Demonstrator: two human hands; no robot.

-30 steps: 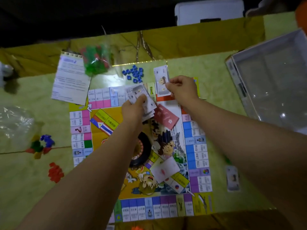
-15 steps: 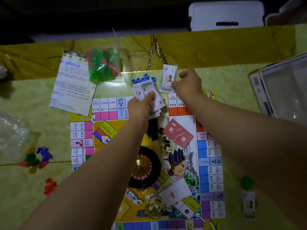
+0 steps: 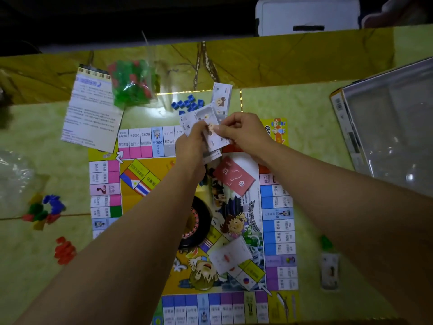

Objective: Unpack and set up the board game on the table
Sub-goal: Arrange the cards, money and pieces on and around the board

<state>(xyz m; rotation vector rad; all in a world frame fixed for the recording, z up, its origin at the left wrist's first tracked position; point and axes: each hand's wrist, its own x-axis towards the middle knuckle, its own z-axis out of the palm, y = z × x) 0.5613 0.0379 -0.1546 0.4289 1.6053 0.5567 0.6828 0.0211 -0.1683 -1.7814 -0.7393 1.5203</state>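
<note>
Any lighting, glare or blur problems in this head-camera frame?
Head view: dim overall, black beyond the table; a glare strip lies beside the blue houses; a small highlight spots the open box; the banknotes held in the left hand and right hand look soft, print unreadable.

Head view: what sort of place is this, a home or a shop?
Probably a home, though I cannot be sure: a game board lies on a table with a green patterned cover, the open game box beside it, and the room beyond is dark.
</note>
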